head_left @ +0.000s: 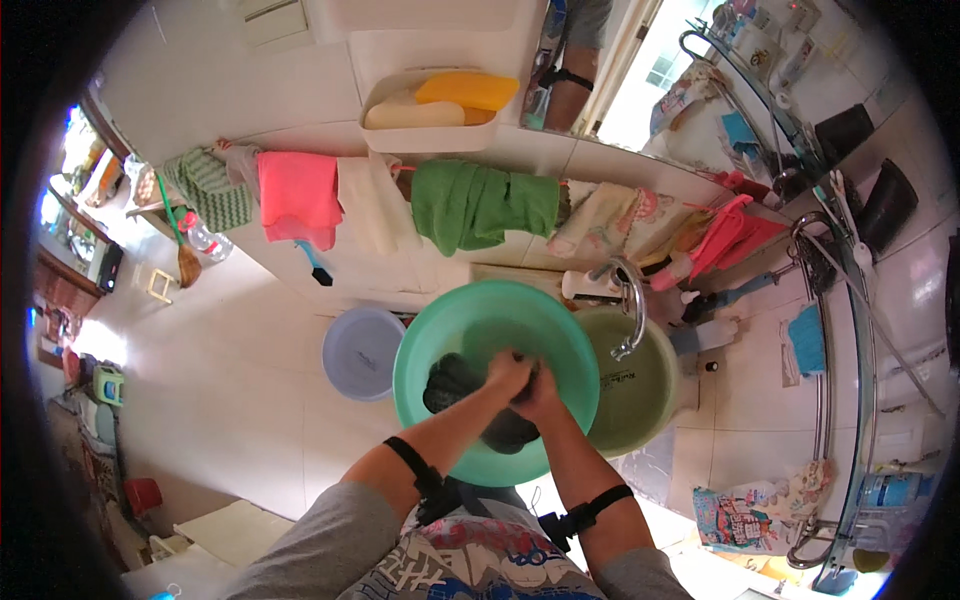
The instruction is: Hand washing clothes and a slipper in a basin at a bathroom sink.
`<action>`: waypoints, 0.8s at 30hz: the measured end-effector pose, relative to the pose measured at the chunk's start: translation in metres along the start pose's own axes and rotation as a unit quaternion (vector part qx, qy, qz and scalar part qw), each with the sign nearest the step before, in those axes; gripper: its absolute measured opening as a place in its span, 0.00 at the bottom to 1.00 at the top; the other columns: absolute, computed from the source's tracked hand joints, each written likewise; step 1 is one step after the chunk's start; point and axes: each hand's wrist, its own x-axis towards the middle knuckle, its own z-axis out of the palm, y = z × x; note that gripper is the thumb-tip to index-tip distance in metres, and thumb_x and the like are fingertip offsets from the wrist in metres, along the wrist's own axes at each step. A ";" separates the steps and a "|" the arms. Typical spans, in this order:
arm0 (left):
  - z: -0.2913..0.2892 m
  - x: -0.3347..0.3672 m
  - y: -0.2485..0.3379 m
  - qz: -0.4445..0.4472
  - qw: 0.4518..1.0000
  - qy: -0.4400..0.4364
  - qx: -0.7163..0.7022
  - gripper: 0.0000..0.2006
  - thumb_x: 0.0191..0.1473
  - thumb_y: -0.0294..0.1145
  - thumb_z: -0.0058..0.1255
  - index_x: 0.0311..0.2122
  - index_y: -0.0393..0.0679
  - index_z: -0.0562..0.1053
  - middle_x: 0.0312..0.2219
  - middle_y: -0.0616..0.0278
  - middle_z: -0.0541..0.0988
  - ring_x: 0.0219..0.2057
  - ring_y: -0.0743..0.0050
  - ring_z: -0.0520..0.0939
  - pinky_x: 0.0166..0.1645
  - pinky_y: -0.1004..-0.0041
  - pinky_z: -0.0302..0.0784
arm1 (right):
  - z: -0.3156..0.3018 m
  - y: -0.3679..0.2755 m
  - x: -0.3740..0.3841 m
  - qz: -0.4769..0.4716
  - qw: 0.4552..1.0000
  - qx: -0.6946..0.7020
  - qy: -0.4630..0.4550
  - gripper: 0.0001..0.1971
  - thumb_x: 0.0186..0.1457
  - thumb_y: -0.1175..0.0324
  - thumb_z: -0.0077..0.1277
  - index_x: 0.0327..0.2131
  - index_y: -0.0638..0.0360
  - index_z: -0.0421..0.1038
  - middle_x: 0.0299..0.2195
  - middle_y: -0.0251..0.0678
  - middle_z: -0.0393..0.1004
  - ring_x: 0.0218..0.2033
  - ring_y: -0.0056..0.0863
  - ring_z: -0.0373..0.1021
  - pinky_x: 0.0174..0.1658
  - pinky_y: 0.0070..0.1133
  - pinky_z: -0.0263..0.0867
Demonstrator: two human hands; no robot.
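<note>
A large green plastic basin (412,325) stands in front of me with water in it. Inside lies a dark, wet cloth (453,384), partly bunched up; its exact kind I cannot make out. My left hand (508,374) and my right hand (537,390) meet over the middle of the basin. Both are closed on a bunched piece of the cloth, which shows dark between them. Much of the fingers is hidden behind the backs of the hands.
To the left is a smaller pale blue basin (362,352); an olive-green basin (640,390) sits right, under a chrome faucet (632,310). Behind hang a green towel (485,205) and a pink towel (300,195), below a wall bin (430,135). A metal-railed glass shelf (850,240) runs along the right.
</note>
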 end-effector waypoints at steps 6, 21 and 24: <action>-0.040 -0.015 0.028 0.165 0.972 -0.044 0.161 0.17 0.49 0.44 0.47 0.26 0.38 0.75 0.33 0.48 0.77 0.39 0.44 0.75 0.43 0.54 0.68 | 0.041 -0.002 -0.011 0.025 0.971 0.001 -0.238 0.28 0.55 0.48 0.37 0.51 0.59 0.59 0.48 0.45 0.63 0.48 0.39 0.63 0.51 0.45 0.58; -0.013 -0.014 0.014 0.105 0.993 -0.058 0.024 0.19 0.52 0.45 0.42 0.37 0.37 0.73 0.33 0.37 0.74 0.40 0.36 0.73 0.46 0.48 0.66 | 0.003 -0.010 0.006 -0.024 0.995 -0.002 -0.099 0.20 0.57 0.56 0.38 0.49 0.54 0.62 0.47 0.40 0.65 0.49 0.33 0.63 0.51 0.36 0.60; -0.015 -0.028 0.018 0.219 0.963 0.002 0.153 0.15 0.51 0.41 0.41 0.32 0.41 0.75 0.27 0.44 0.77 0.36 0.41 0.76 0.43 0.54 0.70 | 0.018 -0.001 0.000 -0.046 0.975 0.060 -0.210 0.21 0.59 0.56 0.32 0.47 0.61 0.62 0.46 0.41 0.66 0.45 0.38 0.65 0.50 0.37 0.62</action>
